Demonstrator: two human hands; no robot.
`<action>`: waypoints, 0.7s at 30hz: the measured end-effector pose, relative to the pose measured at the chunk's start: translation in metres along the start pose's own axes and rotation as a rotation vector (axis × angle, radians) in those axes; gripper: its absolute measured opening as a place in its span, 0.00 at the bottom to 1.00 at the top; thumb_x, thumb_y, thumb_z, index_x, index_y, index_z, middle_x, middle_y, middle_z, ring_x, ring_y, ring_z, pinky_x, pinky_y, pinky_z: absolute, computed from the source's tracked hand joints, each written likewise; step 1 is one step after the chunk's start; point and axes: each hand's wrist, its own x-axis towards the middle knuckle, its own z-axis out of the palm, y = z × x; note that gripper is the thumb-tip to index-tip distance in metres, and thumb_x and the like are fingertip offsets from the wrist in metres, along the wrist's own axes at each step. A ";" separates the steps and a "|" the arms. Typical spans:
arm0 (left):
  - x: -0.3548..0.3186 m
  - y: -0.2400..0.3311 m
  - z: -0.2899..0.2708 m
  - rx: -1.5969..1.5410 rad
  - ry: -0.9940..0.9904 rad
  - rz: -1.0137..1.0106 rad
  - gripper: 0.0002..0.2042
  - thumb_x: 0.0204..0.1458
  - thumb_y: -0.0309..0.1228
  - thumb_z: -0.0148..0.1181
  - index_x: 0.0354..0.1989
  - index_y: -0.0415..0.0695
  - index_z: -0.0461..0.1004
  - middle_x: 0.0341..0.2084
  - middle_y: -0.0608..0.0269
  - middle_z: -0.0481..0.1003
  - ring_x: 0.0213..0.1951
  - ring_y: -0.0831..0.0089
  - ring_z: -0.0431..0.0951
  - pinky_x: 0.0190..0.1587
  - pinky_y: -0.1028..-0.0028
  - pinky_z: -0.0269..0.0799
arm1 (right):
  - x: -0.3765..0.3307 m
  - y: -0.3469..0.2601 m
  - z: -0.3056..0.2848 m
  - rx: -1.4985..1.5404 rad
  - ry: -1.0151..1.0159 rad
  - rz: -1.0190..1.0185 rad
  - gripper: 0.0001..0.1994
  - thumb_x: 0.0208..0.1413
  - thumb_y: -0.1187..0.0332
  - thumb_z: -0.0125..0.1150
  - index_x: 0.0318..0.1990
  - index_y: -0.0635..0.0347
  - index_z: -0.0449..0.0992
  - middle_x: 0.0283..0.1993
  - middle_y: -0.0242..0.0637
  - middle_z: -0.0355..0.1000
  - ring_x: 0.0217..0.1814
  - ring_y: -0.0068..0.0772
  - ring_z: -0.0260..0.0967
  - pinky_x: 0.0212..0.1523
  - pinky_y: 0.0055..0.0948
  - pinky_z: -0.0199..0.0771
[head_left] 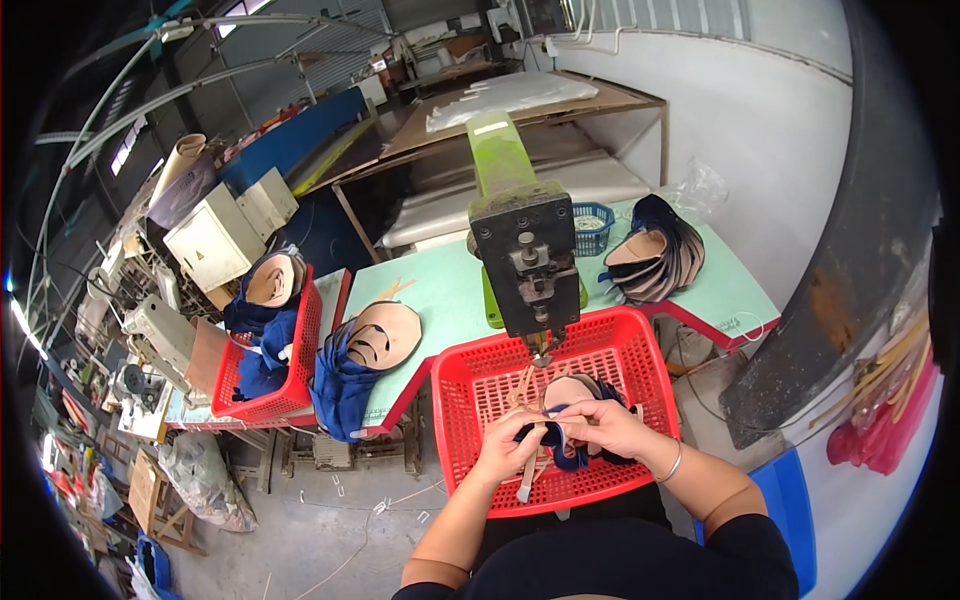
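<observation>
Above the red plastic basket (452, 420), my left hand (512, 445) pinches a navy-and-beige shoe upper (570, 455), with a beige strap (528, 480) hanging below its fingers. My right hand (608, 430) comes close from the other side, thumb and forefinger closed on the same upper. What lies between the fingertips is too small to make out. More navy and beige pieces rest in the basket behind the hands. Just beyond them stands a green machine (500, 160) with a black head (528, 255), its lower tip over the basket.
On the pale green table lie a stack of shoe uppers (655, 250) at right and another bundle (375, 340) at left. A small blue basket (592, 228) sits behind the machine. Another red basket (262, 375) holds navy pieces farther left. A dark pillar (815, 300) rises at right.
</observation>
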 end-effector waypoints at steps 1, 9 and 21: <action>0.002 0.003 0.001 -0.009 0.013 0.014 0.05 0.47 0.25 0.57 0.33 0.39 0.74 0.26 0.58 0.73 0.30 0.68 0.75 0.33 0.73 0.70 | 0.001 0.006 0.002 -0.023 0.045 -0.036 0.13 0.56 0.65 0.55 0.46 0.61 0.72 0.39 0.35 0.72 0.37 0.22 0.69 0.43 0.19 0.68; -0.004 0.000 0.011 0.052 0.080 -0.138 0.05 0.46 0.23 0.56 0.31 0.38 0.74 0.26 0.62 0.74 0.29 0.76 0.74 0.33 0.77 0.69 | 0.003 0.021 0.005 -0.316 0.201 -0.207 0.11 0.54 0.68 0.57 0.39 0.66 0.74 0.34 0.34 0.73 0.35 0.21 0.68 0.39 0.21 0.68; 0.030 -0.002 0.035 -0.532 0.236 -0.539 0.04 0.48 0.26 0.61 0.27 0.37 0.75 0.22 0.66 0.75 0.23 0.83 0.72 0.26 0.83 0.68 | 0.002 -0.012 -0.034 -0.317 0.319 0.045 0.13 0.48 0.60 0.64 0.27 0.63 0.77 0.22 0.27 0.71 0.24 0.13 0.63 0.22 0.18 0.64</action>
